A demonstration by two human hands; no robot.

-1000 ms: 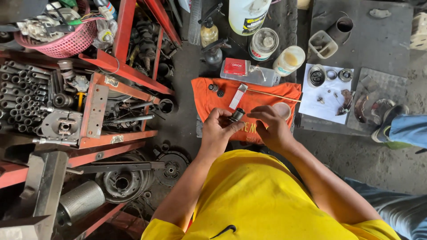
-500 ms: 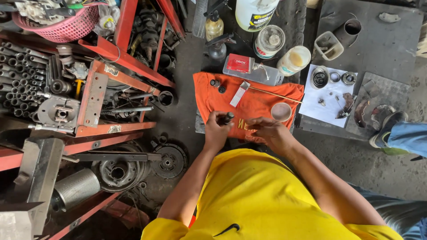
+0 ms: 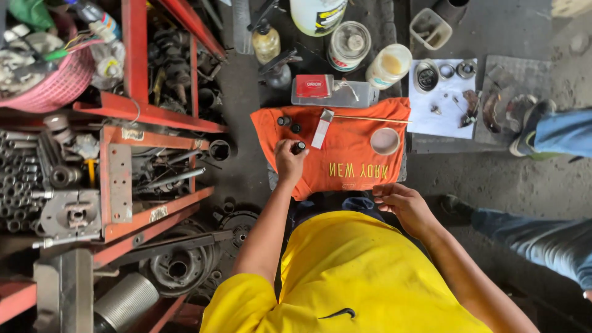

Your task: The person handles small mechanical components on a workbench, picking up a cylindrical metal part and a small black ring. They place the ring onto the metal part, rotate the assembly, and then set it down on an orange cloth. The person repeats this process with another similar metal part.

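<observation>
Red rectangular label (image 3: 314, 86) on clear flat box (image 3: 364, 95); white labelled jug (image 3: 317, 15) above it.

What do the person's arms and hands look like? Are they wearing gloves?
No gloves: the left hand and right hand are bare, with no rings or watch that I can make out. Both arms are bare too, coming out of the short sleeves of a bright yellow shirt. The shirt has a small dark mark low on it.
</observation>
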